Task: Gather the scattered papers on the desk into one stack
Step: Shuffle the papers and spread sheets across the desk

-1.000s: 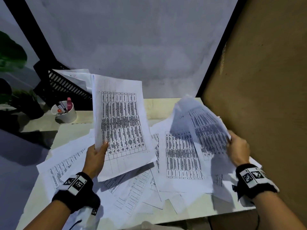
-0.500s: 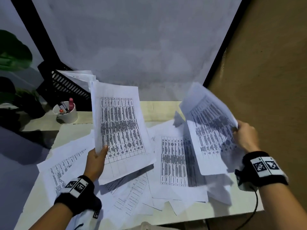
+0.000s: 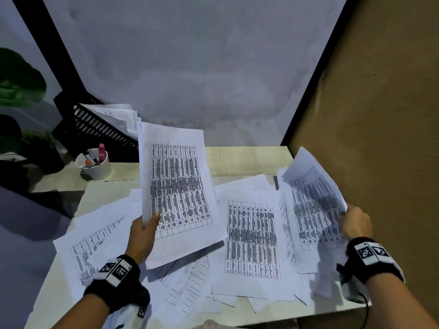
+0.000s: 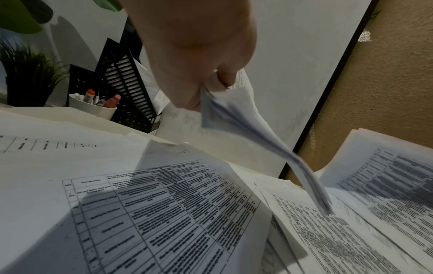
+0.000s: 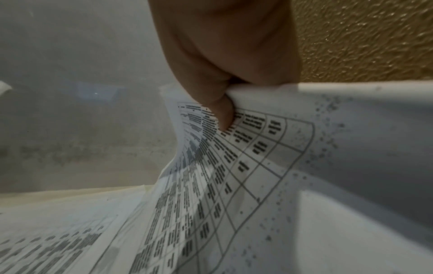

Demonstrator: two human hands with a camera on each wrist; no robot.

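My left hand (image 3: 145, 230) grips a thin bundle of printed table sheets (image 3: 177, 193) by its lower left edge and holds it upright above the desk; the left wrist view shows the bundle (image 4: 246, 118) edge-on under my left hand (image 4: 208, 87). My right hand (image 3: 354, 220) pinches the right edge of another printed sheet (image 3: 311, 207), which is lifted and curled at the desk's right side. In the right wrist view my thumb (image 5: 222, 113) presses on that sheet (image 5: 234, 176). Several loose papers (image 3: 251, 238) lie overlapping on the pale desk (image 3: 240, 160).
A white cup of pens (image 3: 95, 163) stands at the back left of the desk. Behind it leans a black slotted file holder (image 3: 95, 129) with papers in it. A potted plant (image 3: 26, 143) is at far left. A brown wall (image 3: 380, 138) borders the desk's right edge.
My right hand has carried its sheet to the right and raised it off the pile, uncovering the table sheet beneath. The left hand and its bundle have barely moved.
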